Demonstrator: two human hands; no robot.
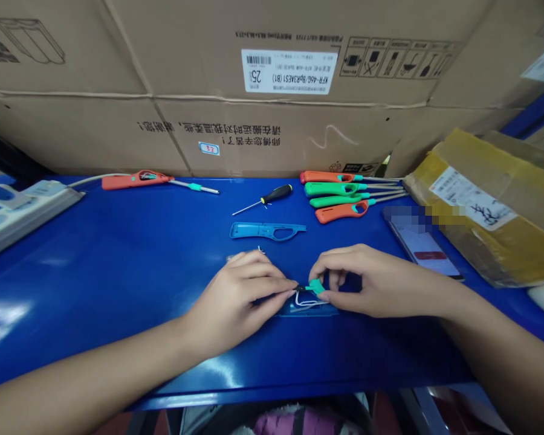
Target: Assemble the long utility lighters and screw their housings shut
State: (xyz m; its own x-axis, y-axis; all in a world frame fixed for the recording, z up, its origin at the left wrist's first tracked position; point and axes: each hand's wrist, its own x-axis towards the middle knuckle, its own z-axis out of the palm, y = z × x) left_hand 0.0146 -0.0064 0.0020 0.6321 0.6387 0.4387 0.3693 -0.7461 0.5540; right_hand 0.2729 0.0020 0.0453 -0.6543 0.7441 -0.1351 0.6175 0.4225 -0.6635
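L hand [238,302], R hand [372,284], green piece [316,287] betw. fingertips [292,284], prob. pinched

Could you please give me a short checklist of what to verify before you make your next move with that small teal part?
1. Grip on the teal plastic part: ok; the left hand pinches its black end, the right hand its teal body.
2. White wire: cannot tell whether it is seated; it is partly hidden.
3. Blue plastic shell under the hands: cannot tell; mostly covered.
4. Loose blue shell half: ok; it lies flat, apart from the hands.
5. Black-handled screwdriver: ok; it lies on the bench beyond the hands.
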